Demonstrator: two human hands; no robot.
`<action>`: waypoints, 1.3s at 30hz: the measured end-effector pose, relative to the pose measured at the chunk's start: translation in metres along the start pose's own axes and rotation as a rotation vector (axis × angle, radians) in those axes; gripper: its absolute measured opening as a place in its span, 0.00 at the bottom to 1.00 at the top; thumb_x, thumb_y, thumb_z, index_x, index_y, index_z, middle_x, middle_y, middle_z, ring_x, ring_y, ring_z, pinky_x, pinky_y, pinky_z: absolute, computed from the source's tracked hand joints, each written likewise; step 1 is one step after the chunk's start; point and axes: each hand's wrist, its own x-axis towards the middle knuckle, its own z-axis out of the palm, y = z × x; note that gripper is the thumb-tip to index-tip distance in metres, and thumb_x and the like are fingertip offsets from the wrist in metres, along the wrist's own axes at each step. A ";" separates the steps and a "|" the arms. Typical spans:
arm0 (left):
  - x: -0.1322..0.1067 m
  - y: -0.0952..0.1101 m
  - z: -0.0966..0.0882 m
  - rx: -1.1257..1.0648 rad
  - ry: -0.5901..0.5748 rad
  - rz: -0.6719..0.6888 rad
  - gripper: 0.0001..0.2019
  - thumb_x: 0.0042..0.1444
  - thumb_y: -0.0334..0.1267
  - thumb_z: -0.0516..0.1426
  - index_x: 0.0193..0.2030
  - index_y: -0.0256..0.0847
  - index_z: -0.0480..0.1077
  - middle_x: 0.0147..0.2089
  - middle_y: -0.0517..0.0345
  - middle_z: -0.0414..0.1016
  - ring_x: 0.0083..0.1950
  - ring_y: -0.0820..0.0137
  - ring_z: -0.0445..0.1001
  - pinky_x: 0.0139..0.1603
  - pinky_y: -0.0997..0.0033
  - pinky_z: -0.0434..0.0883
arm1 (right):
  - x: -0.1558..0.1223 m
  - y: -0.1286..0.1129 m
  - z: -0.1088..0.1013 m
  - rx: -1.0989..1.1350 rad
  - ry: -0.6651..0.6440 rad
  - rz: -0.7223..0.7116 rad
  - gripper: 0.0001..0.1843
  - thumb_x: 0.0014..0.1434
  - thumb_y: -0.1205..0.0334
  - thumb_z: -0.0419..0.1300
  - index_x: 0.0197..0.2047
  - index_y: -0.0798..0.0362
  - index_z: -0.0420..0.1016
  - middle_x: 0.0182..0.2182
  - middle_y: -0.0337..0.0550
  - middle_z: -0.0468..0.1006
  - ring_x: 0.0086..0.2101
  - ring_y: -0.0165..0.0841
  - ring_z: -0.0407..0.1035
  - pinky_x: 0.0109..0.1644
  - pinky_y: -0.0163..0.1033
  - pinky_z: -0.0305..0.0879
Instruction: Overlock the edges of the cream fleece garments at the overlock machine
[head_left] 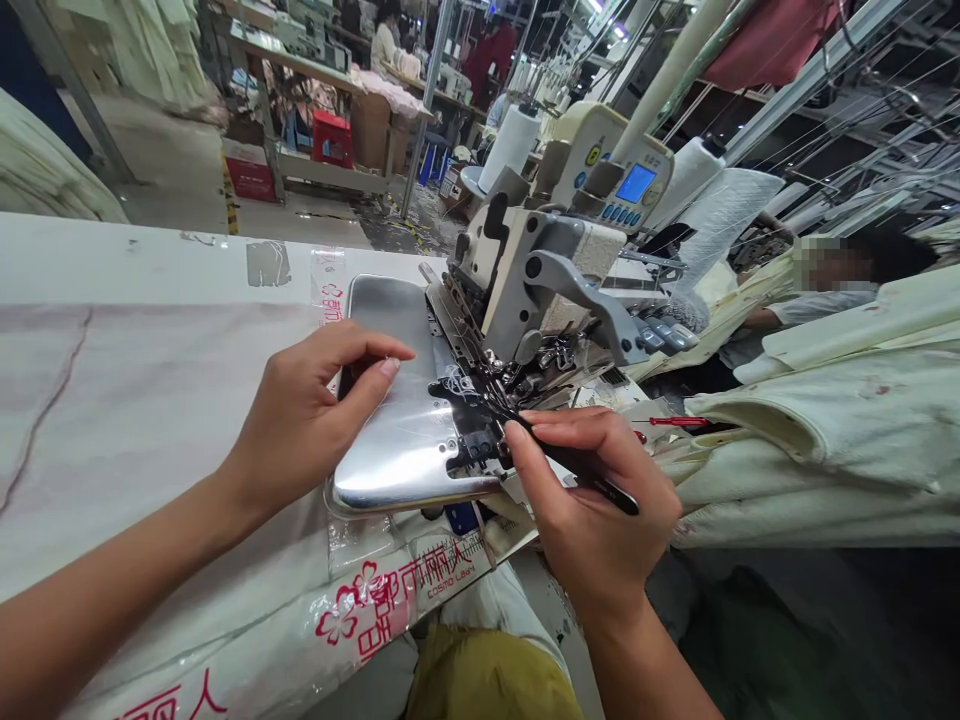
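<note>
My right hand (600, 510) grips black tweezers (616, 494), their tips pointing into the works of an overlock sewing machine (514, 280). White thread (457, 382) lies in a small tangle near the needle area, just beyond the tips. My left hand (300, 410) hovers over the shiny metal cloth plate (401, 450), thumb and forefinger drawn together in a pinch. Whatever is between them, if anything, is too small to see. The presser-foot area is partly hidden by dark machine parts.
Plastic sheeting with red print (375, 600) covers the table's near edge. A red-handled screwdriver (679, 421) lies right of the machine. Pale fabric (847, 400) is heaped at the right, near another person. Thread cones (510, 150) stand behind the machine.
</note>
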 end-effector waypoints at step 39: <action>0.000 -0.002 0.001 -0.112 -0.010 -0.003 0.07 0.58 0.32 0.54 0.38 0.40 0.73 0.34 0.61 0.73 0.34 0.75 0.69 0.34 0.75 0.64 | 0.009 -0.007 0.010 -0.099 -0.006 -0.015 0.09 0.49 0.75 0.64 0.29 0.52 0.70 0.28 0.35 0.75 0.31 0.28 0.72 0.36 0.32 0.70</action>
